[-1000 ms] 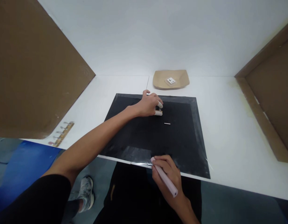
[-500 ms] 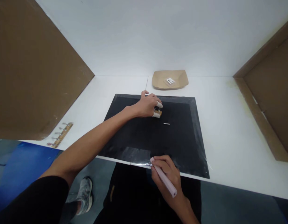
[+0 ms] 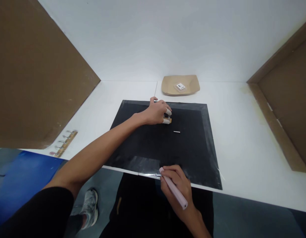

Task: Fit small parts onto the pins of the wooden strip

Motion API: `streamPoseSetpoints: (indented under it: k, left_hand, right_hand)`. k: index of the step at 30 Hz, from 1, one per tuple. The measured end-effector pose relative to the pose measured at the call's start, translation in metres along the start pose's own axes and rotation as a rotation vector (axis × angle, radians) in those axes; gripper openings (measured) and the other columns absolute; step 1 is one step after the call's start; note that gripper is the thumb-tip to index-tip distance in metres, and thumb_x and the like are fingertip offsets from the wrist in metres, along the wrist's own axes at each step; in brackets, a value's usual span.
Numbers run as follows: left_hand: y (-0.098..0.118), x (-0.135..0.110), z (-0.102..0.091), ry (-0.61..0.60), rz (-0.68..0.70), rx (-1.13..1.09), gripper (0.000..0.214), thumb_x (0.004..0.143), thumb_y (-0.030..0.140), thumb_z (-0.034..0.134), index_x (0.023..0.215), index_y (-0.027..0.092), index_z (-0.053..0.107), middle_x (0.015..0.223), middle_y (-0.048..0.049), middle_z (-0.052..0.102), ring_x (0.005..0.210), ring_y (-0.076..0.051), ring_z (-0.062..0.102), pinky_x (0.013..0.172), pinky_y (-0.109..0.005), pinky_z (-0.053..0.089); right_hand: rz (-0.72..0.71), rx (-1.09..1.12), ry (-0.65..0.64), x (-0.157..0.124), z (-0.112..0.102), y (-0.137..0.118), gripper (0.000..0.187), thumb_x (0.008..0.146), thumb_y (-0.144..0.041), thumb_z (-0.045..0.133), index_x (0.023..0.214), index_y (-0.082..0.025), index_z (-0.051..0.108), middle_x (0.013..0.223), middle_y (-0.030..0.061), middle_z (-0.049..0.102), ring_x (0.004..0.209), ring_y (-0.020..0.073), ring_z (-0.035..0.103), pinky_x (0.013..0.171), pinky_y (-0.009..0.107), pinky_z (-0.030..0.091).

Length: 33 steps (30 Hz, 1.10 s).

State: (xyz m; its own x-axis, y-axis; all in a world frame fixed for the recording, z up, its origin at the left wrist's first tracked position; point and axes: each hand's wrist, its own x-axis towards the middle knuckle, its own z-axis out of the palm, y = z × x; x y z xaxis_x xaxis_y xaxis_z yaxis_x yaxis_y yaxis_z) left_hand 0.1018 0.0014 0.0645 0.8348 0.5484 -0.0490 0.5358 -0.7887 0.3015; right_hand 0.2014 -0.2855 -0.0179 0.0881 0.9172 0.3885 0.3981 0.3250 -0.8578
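I am watching the left hand [image 3: 155, 114] working towards the far edge of the square black mat [image 3: 192, 158], its two white-capped fingertips [image 3: 166, 121] pinching a small tan piece [image 3: 169, 120] that is resting on the mat. The piece is too small for me to tell its shape. The right hand [image 3: 179, 185] is waiting at the mat's near edge, fingers wrapped around a pale pink pen-shaped tool [image 3: 173, 191], tip pointing towards the mat. I am judging this as a hold-and-steady step. Any further handling of that piece is calling for a light, precise pinch, since it is tiny and a short white sliver [image 3: 176, 132] is lying just beside it. I am counting one mat, one tan piece, one sliver and one pink tool. At the far edge of the white worktop [image 3: 242, 132] there is one tan paper tray [image 3: 168, 88] carrying one small white packet [image 3: 180, 87]. One strip of metal hooks [image 3: 65, 142] is lying at the worktop's left edge.
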Motion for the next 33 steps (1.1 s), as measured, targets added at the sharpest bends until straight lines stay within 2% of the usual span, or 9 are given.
streamPoseSetpoints:
  k: [24, 33]
  left_hand:
    - [-0.0014, 0.0000, 0.0032, 0.001, -0.052, -0.036, 0.023, 0.083, 0.043, 0.074, 0.098, 0.027, 0.076, 0.132, -0.0049, 0.076, 0.127, -0.030, 0.058, 0.111, -0.054, 0.013]
    - [-0.0046, -0.0001, 0.0056, 0.017, -0.061, -0.031, 0.034, 0.079, 0.046, 0.077, 0.107, 0.028, 0.075, 0.136, -0.0058, 0.073, 0.128, -0.030, 0.057, 0.110, -0.053, 0.015]
  right_hand:
    - [0.023, 0.011, -0.016, -0.0037, 0.0002, 0.0013, 0.023, 0.095, -0.009, 0.062, 0.112, -0.025, 0.068, 0.110, 0.0037, 0.065, 0.094, 0.0116, 0.072, 0.083, 0.022, 0.059]
    - [0.022, 0.013, -0.014, -0.0033, 0.0016, 0.0032, 0.024, 0.095, -0.009, 0.063, 0.112, -0.025, 0.068, 0.110, 0.0038, 0.065, 0.095, 0.0116, 0.072, 0.084, 0.023, 0.059]
